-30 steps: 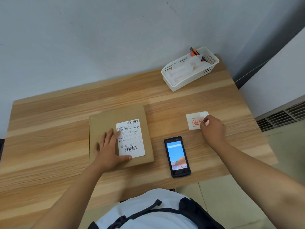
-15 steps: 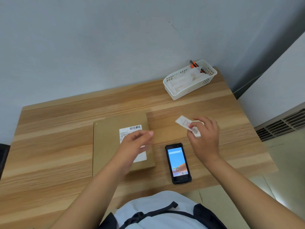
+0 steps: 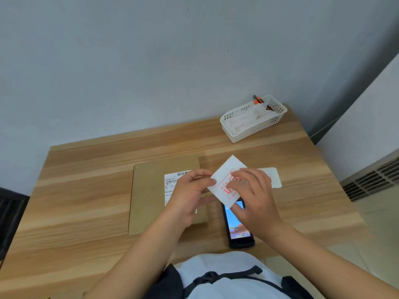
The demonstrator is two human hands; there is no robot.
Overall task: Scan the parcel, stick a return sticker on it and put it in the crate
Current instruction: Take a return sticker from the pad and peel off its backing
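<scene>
Table (image 3: pixel 82 201): a wooden top with pale and darker grain bands is seen across the middle and lower frame, set against a grey wall.
Parcel (image 3: pixel 151 197): a flat brown cardboard parcel lies on the table left of centre; a white shipping label (image 3: pixel 170 184) with barcodes is stuck to its right half and is partly hidden by the left hand.
Basket (image 3: pixel 254 130): a white perforated plastic basket is placed at the upper right corner of the table, well apart from the parcel; white packets and orange-and-black pens are held in it.
Scanner (image 3: pixel 237 231): a black handheld device with a lit screen lies on the table just right of the parcel, its upper end covered by the sticker sheet and right hand.
Left hand (image 3: pixel 190 195): closed in a pinch on the left edge of the sticker sheet, above the parcel's right side.
Right hand (image 3: pixel 252 197): fingers are closed on the sheet's right part, thumb beneath.
Return sticker sheet (image 3: pixel 226 180): a white sheet with red printed characters is held tilted between both hands, above the table at frame centre.
Second sheet (image 3: pixel 274 178): a white piece lies flat on the table behind the right hand.
</scene>
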